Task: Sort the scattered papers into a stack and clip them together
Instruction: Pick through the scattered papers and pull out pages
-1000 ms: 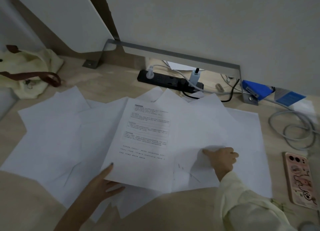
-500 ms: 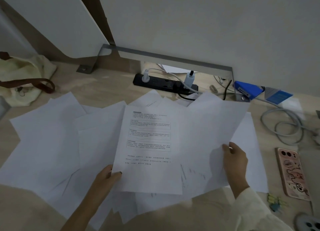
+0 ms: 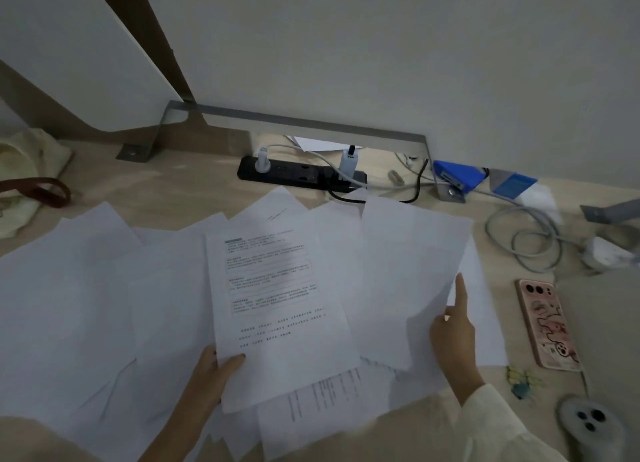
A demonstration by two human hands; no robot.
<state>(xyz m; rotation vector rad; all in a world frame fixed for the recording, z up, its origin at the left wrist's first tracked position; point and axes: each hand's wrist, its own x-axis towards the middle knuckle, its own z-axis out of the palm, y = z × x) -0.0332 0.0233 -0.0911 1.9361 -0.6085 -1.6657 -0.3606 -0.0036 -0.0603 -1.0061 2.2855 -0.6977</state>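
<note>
Several white sheets lie fanned across the pale wooden desk (image 3: 180, 187). A printed sheet (image 3: 273, 309) is on top at centre. My left hand (image 3: 211, 368) pinches its lower left corner, thumb on top. To the right, a blank sheet (image 3: 405, 271) is lifted off the pile; my right hand (image 3: 453, 326) holds its right edge with the index finger stretched up along it. More loose sheets (image 3: 69, 288) spread out to the left, and another printed one (image 3: 329, 399) pokes out below. A small bunch of yellow and blue clips (image 3: 521, 380) lies at the lower right.
A pink-cased phone (image 3: 547, 323) lies right of the papers. A black power strip (image 3: 301, 175) with plugs sits at the back, and a coiled grey cable (image 3: 526, 239) at the right. A cream bag (image 3: 24, 181) is far left, a blue object (image 3: 457, 177) by the wall.
My right hand lifted the blank sheet off the pile and slid up its right edge, index finger now extended. My left hand moved from flat on the desk to pinching the printed sheet's corner.
</note>
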